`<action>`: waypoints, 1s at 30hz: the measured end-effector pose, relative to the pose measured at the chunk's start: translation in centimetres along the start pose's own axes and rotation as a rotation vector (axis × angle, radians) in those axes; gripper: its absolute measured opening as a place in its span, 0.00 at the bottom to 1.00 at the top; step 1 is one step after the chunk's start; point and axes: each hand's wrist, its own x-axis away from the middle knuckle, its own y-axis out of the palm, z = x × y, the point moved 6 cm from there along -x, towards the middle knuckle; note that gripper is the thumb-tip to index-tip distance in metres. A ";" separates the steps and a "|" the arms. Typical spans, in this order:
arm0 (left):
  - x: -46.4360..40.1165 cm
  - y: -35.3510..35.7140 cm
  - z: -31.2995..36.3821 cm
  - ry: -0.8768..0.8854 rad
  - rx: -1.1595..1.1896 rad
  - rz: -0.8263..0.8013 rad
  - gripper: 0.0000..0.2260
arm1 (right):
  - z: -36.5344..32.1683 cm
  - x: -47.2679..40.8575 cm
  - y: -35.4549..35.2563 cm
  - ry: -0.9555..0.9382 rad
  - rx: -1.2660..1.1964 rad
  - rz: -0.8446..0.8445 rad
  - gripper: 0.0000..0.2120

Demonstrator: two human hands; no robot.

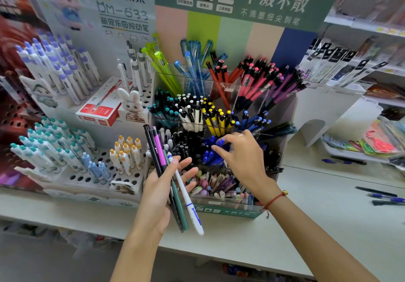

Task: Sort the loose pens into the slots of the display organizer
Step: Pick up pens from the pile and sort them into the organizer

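Observation:
A tiered clear display organizer point(252, 88) stands on the white shelf, its slots full of pens sorted by colour. My left hand point(160, 194) holds a bundle of loose pens point(175, 185) in front of it: a black one, a magenta one, a dark green one and a white one with blue print. My right hand point(243, 156) reaches into the blue-pen slot and pinches a blue pen point(219, 142) by its top end between thumb and fingertips. Black pens fill the slot just left of it.
A white perforated pen stand point(87, 178) with white-bodied pens sits to the left, with a red box point(100, 108) on it. Loose pens point(385, 198) lie on the shelf at the right, and others point(344, 161) farther back. A white holder point(328, 110) stands right of the organizer.

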 end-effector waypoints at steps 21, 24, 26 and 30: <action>0.1 0.4 0.0 -0.054 0.399 0.075 0.08 | -1.5 3.3 3.3 -0.417 0.375 -0.055 0.26; 0.2 0.6 -0.1 -0.004 0.409 0.090 0.12 | -2.6 4.0 0.2 -0.243 -0.048 -0.011 0.22; 0.2 0.9 -0.4 0.014 0.430 0.102 0.15 | -3.4 5.4 -1.1 -0.076 -0.351 -0.083 0.19; 0.1 2.1 -1.3 0.037 0.452 0.116 0.11 | -3.6 7.4 -0.1 0.174 -0.674 -0.358 0.09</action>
